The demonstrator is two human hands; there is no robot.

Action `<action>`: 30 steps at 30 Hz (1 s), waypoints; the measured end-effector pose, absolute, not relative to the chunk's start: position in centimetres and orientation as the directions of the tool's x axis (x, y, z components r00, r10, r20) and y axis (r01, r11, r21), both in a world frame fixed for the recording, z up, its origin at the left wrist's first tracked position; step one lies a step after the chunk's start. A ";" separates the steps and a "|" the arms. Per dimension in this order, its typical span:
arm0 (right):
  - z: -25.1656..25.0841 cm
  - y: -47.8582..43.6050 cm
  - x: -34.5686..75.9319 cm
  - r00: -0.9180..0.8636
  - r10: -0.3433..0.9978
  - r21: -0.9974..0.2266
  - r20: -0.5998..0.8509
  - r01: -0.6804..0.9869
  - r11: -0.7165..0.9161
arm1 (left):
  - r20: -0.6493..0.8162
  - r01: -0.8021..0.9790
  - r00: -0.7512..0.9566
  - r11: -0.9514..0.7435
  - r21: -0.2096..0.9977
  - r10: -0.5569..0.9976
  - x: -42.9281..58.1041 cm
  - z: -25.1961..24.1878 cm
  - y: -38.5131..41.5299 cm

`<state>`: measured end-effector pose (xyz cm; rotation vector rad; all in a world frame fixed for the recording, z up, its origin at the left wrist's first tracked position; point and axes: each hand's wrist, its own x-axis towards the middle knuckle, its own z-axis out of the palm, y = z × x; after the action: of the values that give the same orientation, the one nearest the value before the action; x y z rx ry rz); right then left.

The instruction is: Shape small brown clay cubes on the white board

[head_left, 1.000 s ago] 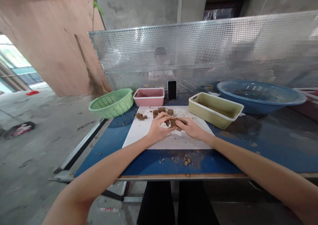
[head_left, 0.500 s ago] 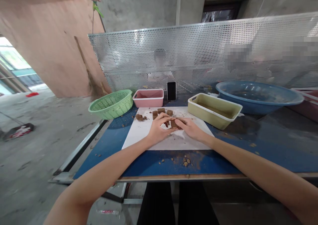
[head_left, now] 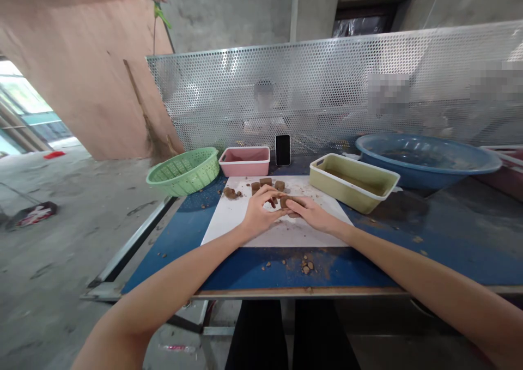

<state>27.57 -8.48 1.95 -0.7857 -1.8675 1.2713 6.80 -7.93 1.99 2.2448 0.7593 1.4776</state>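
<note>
A brown clay piece [head_left: 285, 201] is between my two hands, above a white sheet [head_left: 229, 225] on the blue table. My right hand [head_left: 304, 211] grips it, thumb on top and fingers curled below. From the left, my left hand [head_left: 262, 209] holds the piece's near end between thumb and fingertips, with a gap inside the curve of the hand. Just behind my hands stand several short brown clay blocks, one of them [head_left: 265, 181] at the back. A rough clay lump [head_left: 230, 193] lies at the sheet's left side.
Behind the sheet are a green basket [head_left: 183, 187], a pink tub [head_left: 245, 168], an upright phone [head_left: 283, 150] and a yellow-green tub [head_left: 347, 193]. A large blue basin [head_left: 429, 176] sits at the right. Crumbs [head_left: 306, 266] lie near the front edge.
My right hand has shifted its hold; its thumb and fingers have moved on the clay, and more of the piece shows. My left hand stays nearly in place.
</note>
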 end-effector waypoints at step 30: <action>2.1 -8.7 27.8 -0.589 0.772 -0.917 0.239 0.125 0.379 | 0.830 0.320 0.410 -0.912 0.258 0.379 6.7 1.7 -8.5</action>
<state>27.78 -8.65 2.06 -0.7709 -1.9655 1.2262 6.72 -8.45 1.74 2.5883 0.6423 1.5474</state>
